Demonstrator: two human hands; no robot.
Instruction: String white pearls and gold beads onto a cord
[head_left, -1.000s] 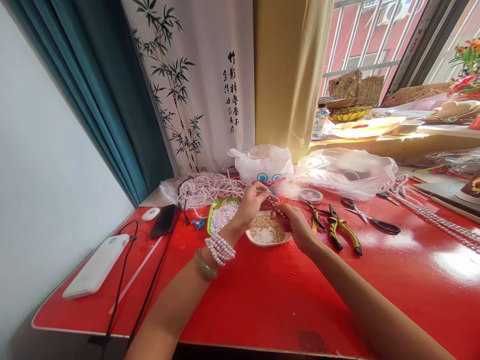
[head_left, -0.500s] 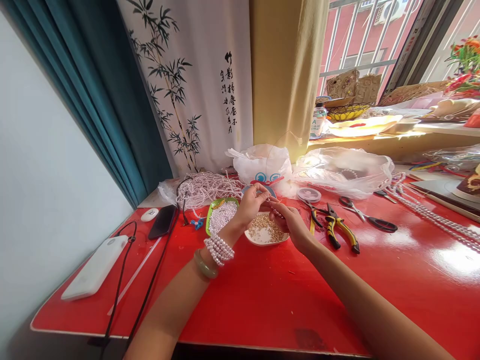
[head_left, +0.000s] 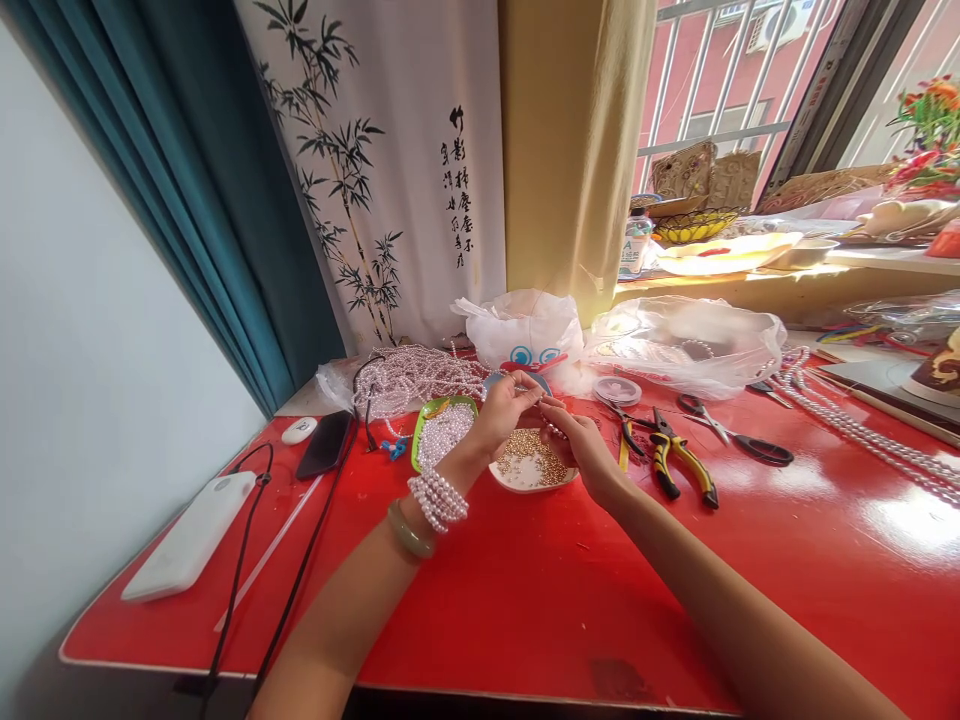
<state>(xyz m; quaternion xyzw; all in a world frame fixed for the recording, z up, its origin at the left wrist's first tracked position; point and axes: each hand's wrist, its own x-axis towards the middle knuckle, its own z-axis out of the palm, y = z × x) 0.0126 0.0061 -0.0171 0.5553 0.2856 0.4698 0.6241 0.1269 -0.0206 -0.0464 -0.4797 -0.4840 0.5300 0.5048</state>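
Beaded strand in hand, plenty of loose beads left in the dishes

The work looks partway along; a beaded strand lies between the two hands, just above the far side of a white dish, with some pinkish beads already on it; how many it carries cannot be told, since the fingers cover most of it. The left hand pinches one end between thumb and forefinger; the right hand has its fingers closed around the beaded part, close to the left fingertips; neither hand is spread.

Much material is unused; golden beads lie loose in the white dish, pale beads fill a green tray beside it, and a heap of bead strings sits behind. A finished-looking pearl bracelet circles the left wrist in several rows, near a green bangle; whether it belongs to this work cannot be told. The strand appears unclosed, as far as its visible part shows; pliers and scissors lie on the red table, untouched.
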